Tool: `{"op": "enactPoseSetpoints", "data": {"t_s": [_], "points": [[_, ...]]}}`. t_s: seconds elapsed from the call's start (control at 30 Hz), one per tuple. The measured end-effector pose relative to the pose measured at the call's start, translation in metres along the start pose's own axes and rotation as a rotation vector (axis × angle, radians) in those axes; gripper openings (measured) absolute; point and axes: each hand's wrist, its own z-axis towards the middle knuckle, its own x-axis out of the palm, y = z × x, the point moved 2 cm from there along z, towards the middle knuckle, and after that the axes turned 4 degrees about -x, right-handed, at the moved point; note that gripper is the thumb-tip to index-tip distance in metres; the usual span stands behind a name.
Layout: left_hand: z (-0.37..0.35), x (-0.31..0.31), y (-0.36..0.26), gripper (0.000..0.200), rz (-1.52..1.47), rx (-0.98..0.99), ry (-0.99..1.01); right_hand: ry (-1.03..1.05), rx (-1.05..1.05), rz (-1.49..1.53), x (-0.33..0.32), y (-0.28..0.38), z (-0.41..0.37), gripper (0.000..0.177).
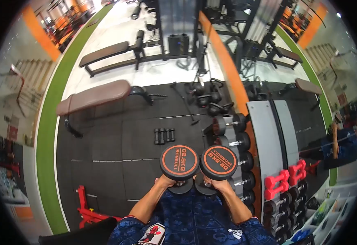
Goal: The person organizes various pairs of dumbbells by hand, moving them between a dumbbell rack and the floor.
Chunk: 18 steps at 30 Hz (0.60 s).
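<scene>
Left dumbbell [179,162] in your left hand [171,182], right dumbbell [219,162] in your right hand [218,184], the 2 side by side before you. The rack [240,163] stands at your right; small dumbbells [164,135] lie ahead on the floor [105,155], bench [93,96] beyond.

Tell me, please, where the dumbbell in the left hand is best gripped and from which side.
Grip the left dumbbell at the handle between its two round heads, where the left hand wraps it now. It stands on end, labelled head up, so come in from the side and close around the handle below that wide head. The heads look too broad to clasp.
</scene>
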Motion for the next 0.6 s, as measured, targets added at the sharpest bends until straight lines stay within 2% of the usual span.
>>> {"op": "enactPoseSetpoints", "data": {"t_s": [0.2,0.3,0.37,0.43,0.53,0.57,0.6], "points": [[-0.08,-0.094,-0.031,0.015,-0.073,0.095,-0.105,0.175,0.127,-0.17,0.097,-0.056,0.027,0.023],[-0.115,-0.137,-0.044,0.017,-0.104,0.136,-0.147,0.257,0.01,-0.217,0.148,-0.071,0.045,0.02],[-0.133,-0.161,-0.055,0.017,-0.122,0.158,-0.177,0.253,0.041,-0.285,0.174,-0.09,0.055,0.017],[-0.146,-0.182,-0.062,0.018,-0.139,0.177,-0.199,0.269,0.06,-0.379,0.194,-0.1,0.062,0.004],[-0.154,-0.207,-0.074,0.019,-0.161,0.197,-0.221,0.31,0.152,-0.516,0.23,-0.064,0.077,0.021],[-0.154,-0.213,-0.079,0.02,-0.169,0.201,-0.225,0.314,0.224,-0.533,0.241,-0.054,0.084,0.022],[-0.154,-0.22,-0.085,0.02,-0.174,0.204,-0.229,0.314,0.209,-0.546,0.246,-0.053,0.091,0.024]]}}
